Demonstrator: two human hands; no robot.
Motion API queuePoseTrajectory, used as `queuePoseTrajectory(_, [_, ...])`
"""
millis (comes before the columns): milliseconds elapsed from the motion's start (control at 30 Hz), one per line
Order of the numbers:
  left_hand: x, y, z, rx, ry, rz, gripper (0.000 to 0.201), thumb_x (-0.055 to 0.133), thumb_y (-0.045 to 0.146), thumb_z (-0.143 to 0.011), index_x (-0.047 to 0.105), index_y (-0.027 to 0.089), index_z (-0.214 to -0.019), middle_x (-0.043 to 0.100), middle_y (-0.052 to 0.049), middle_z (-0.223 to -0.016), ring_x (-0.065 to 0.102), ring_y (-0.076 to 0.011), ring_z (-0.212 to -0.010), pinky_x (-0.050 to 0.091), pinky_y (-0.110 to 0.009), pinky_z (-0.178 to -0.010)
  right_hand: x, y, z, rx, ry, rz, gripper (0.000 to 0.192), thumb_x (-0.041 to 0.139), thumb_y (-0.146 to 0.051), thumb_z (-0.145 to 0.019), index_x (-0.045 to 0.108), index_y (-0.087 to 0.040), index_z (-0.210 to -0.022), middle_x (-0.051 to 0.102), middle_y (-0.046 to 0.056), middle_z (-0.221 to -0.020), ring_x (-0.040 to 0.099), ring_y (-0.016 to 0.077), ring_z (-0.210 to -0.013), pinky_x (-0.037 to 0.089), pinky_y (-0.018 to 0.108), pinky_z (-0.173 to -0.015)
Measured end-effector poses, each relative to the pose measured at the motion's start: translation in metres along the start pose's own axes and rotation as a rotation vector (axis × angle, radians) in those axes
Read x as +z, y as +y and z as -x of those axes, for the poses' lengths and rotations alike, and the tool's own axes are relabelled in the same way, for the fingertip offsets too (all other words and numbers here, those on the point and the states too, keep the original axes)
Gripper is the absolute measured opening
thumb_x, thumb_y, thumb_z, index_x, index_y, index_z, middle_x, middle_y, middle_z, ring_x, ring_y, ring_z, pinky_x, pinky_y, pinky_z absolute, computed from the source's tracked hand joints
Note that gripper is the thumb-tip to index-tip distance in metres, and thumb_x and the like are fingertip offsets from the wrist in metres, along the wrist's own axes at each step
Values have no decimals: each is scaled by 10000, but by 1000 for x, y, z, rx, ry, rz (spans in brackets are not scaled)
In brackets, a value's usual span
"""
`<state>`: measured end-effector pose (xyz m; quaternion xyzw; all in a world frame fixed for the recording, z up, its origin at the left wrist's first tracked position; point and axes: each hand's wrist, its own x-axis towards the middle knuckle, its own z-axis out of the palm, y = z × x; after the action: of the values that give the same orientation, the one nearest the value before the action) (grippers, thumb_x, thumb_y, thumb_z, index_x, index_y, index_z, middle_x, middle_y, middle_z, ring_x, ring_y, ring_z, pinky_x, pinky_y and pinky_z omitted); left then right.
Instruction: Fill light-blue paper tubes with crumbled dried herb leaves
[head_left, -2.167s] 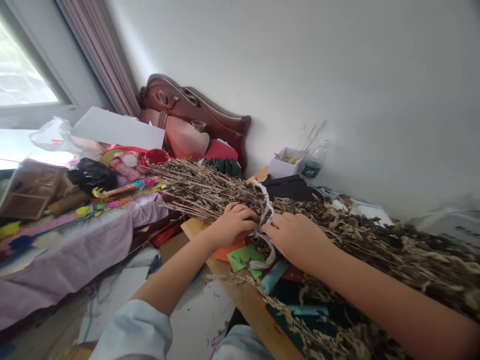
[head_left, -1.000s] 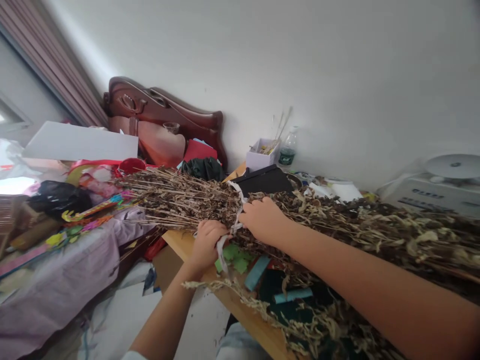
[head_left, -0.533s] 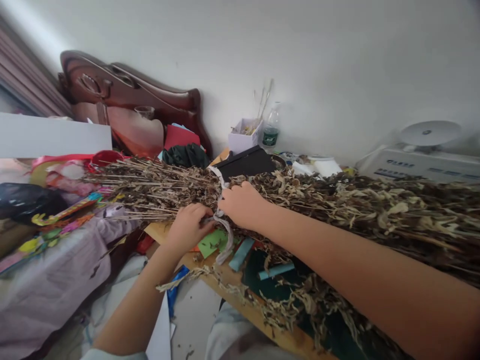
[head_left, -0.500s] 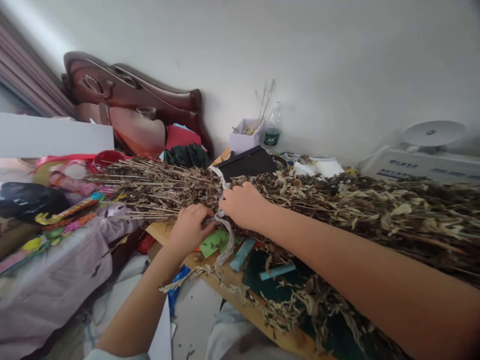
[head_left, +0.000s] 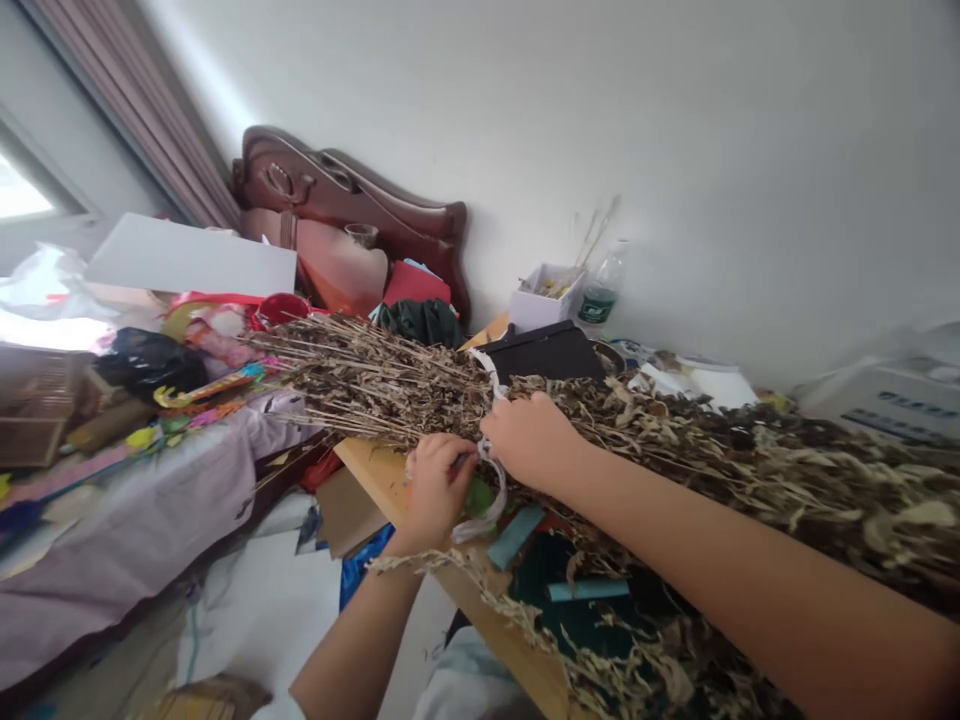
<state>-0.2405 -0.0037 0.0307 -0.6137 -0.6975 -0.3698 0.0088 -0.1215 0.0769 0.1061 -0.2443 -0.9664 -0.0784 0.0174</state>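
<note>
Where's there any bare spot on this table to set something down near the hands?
Only the bare corner of the wooden table, left of the left hand and below the dried plant bundle. Elsewhere is crowded: paper scraps under the white strip, right hand on the bundle, black case behind.

Plain white wall [head_left: 675, 120] up top. Dark wood headboard [head_left: 345, 200] at 11 o'clock. Window [head_left: 22, 195] w/ curtain [head_left: 127, 90] at 10. Wood table [head_left: 375, 470] mid. Purple cloth [head_left: 135, 510] at 8.
</note>
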Motion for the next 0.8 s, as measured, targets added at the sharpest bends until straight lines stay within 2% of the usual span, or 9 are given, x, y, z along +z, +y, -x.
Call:
queuePoseTrajectory(100, [6, 4, 7, -16, 39, -95, 120, 463, 250, -775, 573, 201, -778, 586, -31, -793, 476, -178, -794, 346, -333, -693, 1, -3, -2, -34, -18, 31, 167, 451, -222, -772, 597, -143, -792, 566, 93, -802, 541, 226, -736, 313, 371, -668])
queuePoseTrajectory(167, [7, 3, 9, 31, 37, -208, 147, 430, 262, -796, 562, 200, -814, 577, -40, -799, 462, -186, -801, 324, -337, -697, 0, -3, -3, -69, -36, 44, 178, 451, -228, -775, 608, -144, -782, 570, 96, -794, 536, 231, -742, 307, 374, -666])
queuePoseTrajectory(267, [4, -6, 7, 199, -40, -377, 185, 373, 258, -825, 540, 187, -860, 567, -46, -759, 453, -185, -754, 304, -331, -676, -2, 0, -4, -130, -63, 55, 196, 438, -242, -784, 612, -156, -756, 571, 83, -773, 532, 220, -724, 306, 358, -641])
queuePoseTrajectory(367, [-2, -19, 0, 390, -143, -452, 191, 356, 255, -833, 527, 173, -857, 551, -36, -675, 441, -170, -668, 296, -307, -626, -4, 4, -4, -191, -72, 63, 216, 410, -264, -798, 602, -177, -755, 564, 62, -772, 523, 210, -721, 300, 335, -619])
queuePoseTrajectory(467, [-8, -27, -6, 468, -174, -450, 161, 374, 251, -825, 519, 183, -843, 545, -26, -656, 433, -163, -645, 286, -297, -600, -5, 10, -4, -223, -71, 66, 216, 392, -264, -808, 590, -187, -766, 557, 51, -782, 511, 193, -731, 281, 305, -599])
queuePoseTrajectory(633, [-12, -26, -6, 422, -156, -385, 138, 388, 241, -815, 513, 197, -775, 546, -11, -658, 427, -162, -662, 285, -306, -622, -9, 25, 2, -243, -56, 57, 202, 403, -259, -805, 578, -181, -740, 541, 50, -774, 471, 160, -715, 214, 275, -549])
queuePoseTrajectory(800, [-16, -26, -3, 267, -143, -326, 203, 367, 282, -827, 504, 180, -717, 570, -23, -778, 444, -164, -747, 304, -299, -650, -25, 41, 15, -258, -9, 138, 198, 422, -255, -804, 545, -189, -663, 513, 33, -713, 428, 163, -680, 160, 295, -536])
